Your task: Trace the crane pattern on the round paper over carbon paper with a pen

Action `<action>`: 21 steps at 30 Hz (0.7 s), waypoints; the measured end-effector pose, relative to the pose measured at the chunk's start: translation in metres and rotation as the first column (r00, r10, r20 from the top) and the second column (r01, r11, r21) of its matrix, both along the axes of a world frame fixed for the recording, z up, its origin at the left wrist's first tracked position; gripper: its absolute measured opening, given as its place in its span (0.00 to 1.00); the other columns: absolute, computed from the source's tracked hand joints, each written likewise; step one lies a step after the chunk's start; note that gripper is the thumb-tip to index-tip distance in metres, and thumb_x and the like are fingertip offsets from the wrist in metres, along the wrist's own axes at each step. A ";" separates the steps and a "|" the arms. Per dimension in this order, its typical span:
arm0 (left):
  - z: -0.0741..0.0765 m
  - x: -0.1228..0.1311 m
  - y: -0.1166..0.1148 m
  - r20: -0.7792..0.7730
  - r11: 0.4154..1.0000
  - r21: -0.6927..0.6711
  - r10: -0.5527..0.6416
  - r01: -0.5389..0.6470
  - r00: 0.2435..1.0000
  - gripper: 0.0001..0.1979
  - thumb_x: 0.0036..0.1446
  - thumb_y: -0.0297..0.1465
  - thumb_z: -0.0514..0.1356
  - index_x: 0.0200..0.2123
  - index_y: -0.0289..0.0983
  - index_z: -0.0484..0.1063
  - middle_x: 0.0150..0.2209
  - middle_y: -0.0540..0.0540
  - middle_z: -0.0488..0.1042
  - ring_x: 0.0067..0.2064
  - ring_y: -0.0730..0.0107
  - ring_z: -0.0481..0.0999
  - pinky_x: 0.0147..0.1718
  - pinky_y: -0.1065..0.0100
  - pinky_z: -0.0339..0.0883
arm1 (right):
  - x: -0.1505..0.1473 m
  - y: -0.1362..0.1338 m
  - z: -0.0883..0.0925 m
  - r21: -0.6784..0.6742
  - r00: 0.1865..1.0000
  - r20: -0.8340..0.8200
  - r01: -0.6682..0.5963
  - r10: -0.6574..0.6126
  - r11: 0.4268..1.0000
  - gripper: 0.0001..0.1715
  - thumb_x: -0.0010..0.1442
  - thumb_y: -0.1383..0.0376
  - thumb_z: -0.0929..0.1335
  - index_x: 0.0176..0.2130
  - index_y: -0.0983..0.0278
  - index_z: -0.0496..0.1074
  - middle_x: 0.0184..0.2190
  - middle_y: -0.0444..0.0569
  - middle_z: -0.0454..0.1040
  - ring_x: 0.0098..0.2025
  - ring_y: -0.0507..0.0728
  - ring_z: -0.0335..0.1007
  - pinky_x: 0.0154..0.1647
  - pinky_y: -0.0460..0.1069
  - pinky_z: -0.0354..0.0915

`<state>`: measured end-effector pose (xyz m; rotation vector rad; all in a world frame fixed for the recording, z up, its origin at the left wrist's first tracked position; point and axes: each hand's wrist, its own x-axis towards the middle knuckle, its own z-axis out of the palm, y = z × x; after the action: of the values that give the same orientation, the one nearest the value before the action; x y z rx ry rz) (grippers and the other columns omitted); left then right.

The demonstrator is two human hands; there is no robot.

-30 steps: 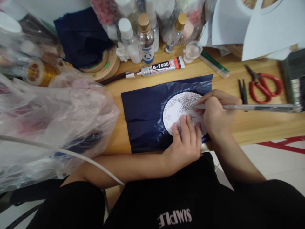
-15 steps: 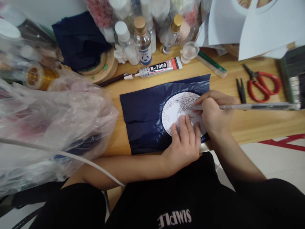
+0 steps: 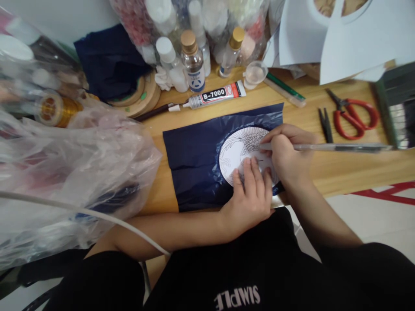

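Note:
A round white paper (image 3: 232, 154) printed with fine black line work lies on a dark blue sheet (image 3: 191, 166), which rests on the wooden table. My left hand (image 3: 249, 198) is laid over the lower part of the paper, its fingers stretched out and pressing it down. In my right hand (image 3: 288, 160) is a clear-barrelled pen (image 3: 343, 147), gripped with its tip at the upper right of the drawing and its rear end pointing right. My right hand hides the paper's right edge.
A glue tube (image 3: 215, 95) lies beyond the sheet, with small bottles (image 3: 194, 65) behind it. Red-handled scissors (image 3: 355, 116) and black tweezers (image 3: 326, 125) are to the right. A plastic bag (image 3: 74, 172) fills the left, a white cable (image 3: 97, 214) crossing it.
The pen's rear end has swung slightly and my right hand has shifted a little left. My left hand stays on the paper. The whole view has moved slightly.

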<state>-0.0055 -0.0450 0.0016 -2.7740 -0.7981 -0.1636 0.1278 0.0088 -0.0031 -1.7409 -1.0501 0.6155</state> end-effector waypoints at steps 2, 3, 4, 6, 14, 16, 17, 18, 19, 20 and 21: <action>0.000 0.000 0.000 -0.002 1.000 -0.001 0.001 -0.001 1.000 0.37 0.64 0.50 0.45 0.57 0.20 0.65 0.53 0.22 0.70 0.54 0.38 0.72 0.48 0.49 0.65 | -0.001 0.000 0.000 0.009 1.000 -0.005 0.014 -0.014 1.000 0.13 0.46 0.74 0.61 0.19 0.63 0.71 0.15 0.39 0.69 0.17 0.47 0.64 0.18 0.43 0.59; 0.001 0.000 0.000 -0.004 1.000 -0.002 0.001 -0.001 1.000 0.36 0.65 0.49 0.45 0.57 0.21 0.65 0.53 0.22 0.70 0.54 0.38 0.72 0.48 0.50 0.65 | -0.001 0.000 0.000 0.017 1.000 -0.015 0.027 -0.027 0.999 0.13 0.46 0.74 0.61 0.19 0.63 0.70 0.15 0.39 0.69 0.17 0.47 0.64 0.18 0.43 0.59; 0.001 0.000 0.000 -0.006 1.000 -0.003 0.001 -0.001 1.000 0.36 0.65 0.49 0.45 0.56 0.21 0.66 0.53 0.22 0.70 0.54 0.38 0.72 0.48 0.50 0.65 | -0.001 0.000 0.000 0.022 0.999 -0.029 0.037 -0.036 0.999 0.13 0.47 0.74 0.61 0.19 0.63 0.70 0.15 0.39 0.69 0.17 0.48 0.64 0.18 0.43 0.58; 0.001 0.000 0.000 -0.007 1.000 -0.004 0.001 -0.001 1.000 0.36 0.65 0.49 0.45 0.56 0.21 0.66 0.53 0.22 0.70 0.55 0.38 0.72 0.48 0.50 0.65 | -0.002 0.000 0.000 0.023 0.998 -0.045 0.043 -0.042 0.999 0.13 0.47 0.74 0.61 0.19 0.63 0.70 0.15 0.39 0.68 0.17 0.48 0.64 0.18 0.44 0.59; 0.001 0.001 0.000 0.004 1.000 -0.010 0.002 -0.002 1.000 0.36 0.64 0.49 0.46 0.56 0.20 0.65 0.53 0.21 0.69 0.54 0.37 0.72 0.47 0.49 0.66 | 0.000 0.000 -0.003 0.004 1.000 -0.011 0.015 -0.015 1.000 0.12 0.47 0.73 0.62 0.20 0.63 0.71 0.16 0.40 0.70 0.19 0.48 0.66 0.20 0.44 0.61; 0.001 0.001 0.000 0.004 1.000 -0.011 0.003 -0.003 1.000 0.36 0.64 0.49 0.46 0.56 0.20 0.65 0.53 0.21 0.69 0.54 0.37 0.72 0.47 0.50 0.66 | 0.000 0.001 -0.003 -0.003 1.000 -0.014 0.021 -0.021 1.000 0.12 0.47 0.72 0.62 0.20 0.63 0.71 0.16 0.40 0.70 0.18 0.48 0.66 0.19 0.44 0.61; 0.001 0.001 0.001 0.003 1.000 -0.011 0.003 -0.003 1.000 0.36 0.65 0.49 0.46 0.56 0.20 0.65 0.53 0.21 0.69 0.54 0.38 0.72 0.47 0.50 0.66 | 0.000 0.001 -0.002 -0.003 0.999 -0.019 0.028 -0.028 1.000 0.12 0.47 0.72 0.61 0.20 0.63 0.71 0.16 0.40 0.70 0.18 0.48 0.66 0.19 0.44 0.61; 0.001 0.000 0.001 0.003 1.000 -0.009 0.004 -0.004 1.000 0.36 0.65 0.49 0.45 0.56 0.20 0.65 0.53 0.21 0.69 0.54 0.38 0.72 0.48 0.50 0.66 | 0.000 0.001 -0.002 -0.005 0.999 -0.023 0.030 -0.030 1.000 0.12 0.47 0.72 0.61 0.20 0.63 0.71 0.16 0.40 0.70 0.18 0.48 0.66 0.19 0.43 0.61; 0.001 0.000 0.001 0.002 1.000 -0.006 0.004 -0.004 1.000 0.36 0.65 0.49 0.45 0.57 0.20 0.65 0.53 0.21 0.69 0.54 0.38 0.72 0.48 0.49 0.66 | -0.001 0.001 -0.001 -0.007 0.999 -0.026 0.029 -0.029 1.000 0.12 0.47 0.72 0.61 0.20 0.63 0.71 0.16 0.40 0.70 0.18 0.48 0.67 0.19 0.43 0.61; 0.001 0.000 0.001 0.001 1.000 -0.004 0.002 -0.002 1.000 0.36 0.65 0.49 0.45 0.57 0.20 0.65 0.53 0.21 0.70 0.54 0.38 0.72 0.48 0.50 0.66 | -0.001 0.001 -0.001 -0.011 0.999 -0.029 0.024 -0.024 1.000 0.12 0.47 0.72 0.62 0.20 0.63 0.71 0.16 0.40 0.70 0.19 0.48 0.67 0.18 0.43 0.61; 0.002 0.000 0.001 -0.001 1.000 -0.004 0.001 -0.001 1.000 0.36 0.65 0.49 0.45 0.57 0.20 0.65 0.53 0.21 0.70 0.54 0.38 0.72 0.48 0.50 0.66 | -0.001 0.001 0.000 -0.016 0.999 -0.033 0.016 -0.016 1.000 0.12 0.47 0.72 0.62 0.20 0.62 0.71 0.16 0.40 0.70 0.19 0.49 0.67 0.18 0.43 0.61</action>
<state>-0.0052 -0.0441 0.0031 -2.7770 -0.8000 -0.1610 0.1268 0.0101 -0.0031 -1.7455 -1.0096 0.6423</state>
